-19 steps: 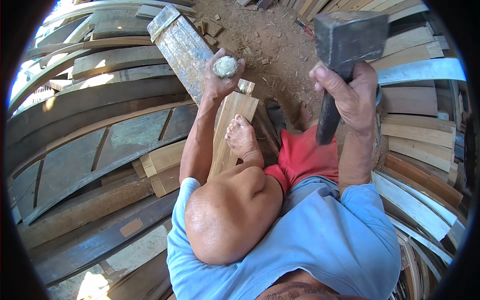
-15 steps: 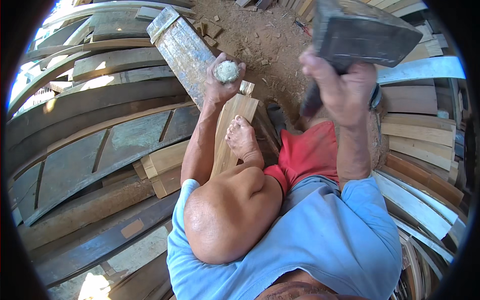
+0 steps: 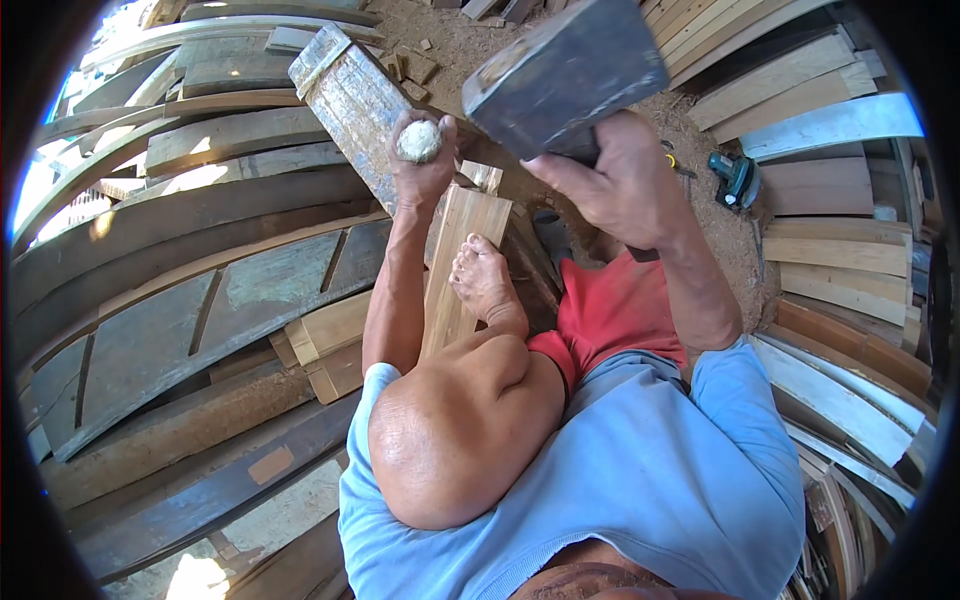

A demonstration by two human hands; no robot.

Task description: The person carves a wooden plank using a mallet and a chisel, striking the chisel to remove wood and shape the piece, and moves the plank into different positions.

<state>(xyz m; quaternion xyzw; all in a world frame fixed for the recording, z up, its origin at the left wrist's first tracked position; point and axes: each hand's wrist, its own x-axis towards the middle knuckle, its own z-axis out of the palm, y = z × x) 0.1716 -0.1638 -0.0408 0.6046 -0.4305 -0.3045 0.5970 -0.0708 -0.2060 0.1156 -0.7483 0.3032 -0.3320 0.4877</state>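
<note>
The left hand is gripping a chisel's worn handle over the pale plank pinned underfoot, while the right hand is clenching a raised mallet just beside it; an off-centre blow would likely bruise the knuckles.

Two hands: left hand, right hand. One mallet. One chisel, only its frayed handle end showing. One pale board under one bare foot. One green power tool. Stacked planks too many to count.
</note>
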